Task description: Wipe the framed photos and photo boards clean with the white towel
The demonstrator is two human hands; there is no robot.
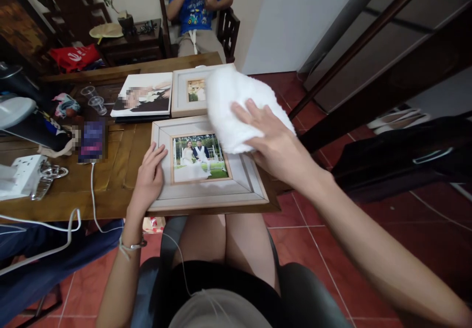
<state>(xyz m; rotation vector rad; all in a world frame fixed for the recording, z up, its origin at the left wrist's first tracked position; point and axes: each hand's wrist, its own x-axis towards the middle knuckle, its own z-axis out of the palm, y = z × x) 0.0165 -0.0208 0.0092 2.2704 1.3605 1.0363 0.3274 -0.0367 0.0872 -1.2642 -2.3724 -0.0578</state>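
A light-coloured picture frame (pixel 206 195) lies flat at the table's front edge, with a photo of two people seated outdoors in its middle. My left hand (pixel 150 173) rests on the frame's left border, fingers stretched out and holding nothing. In my right hand (pixel 271 134) is a white cloth (pixel 236 102), bunched under the fingers. The cloth covers the frame's upper right corner and a little of the photo; whether it presses on the surface there, I cannot tell. Behind, a second picture frame (pixel 180 87) is partly hidden by the cloth.
Left of the second frame lies a photo album (pixel 142 97). A phone (pixel 92 141) with a white cable, a white power strip (pixel 24 173) and clear plastic cups (pixel 96 104) are on the wooden table (pixel 121 180). A person (pixel 199 8) sits beyond, holding a small cup.
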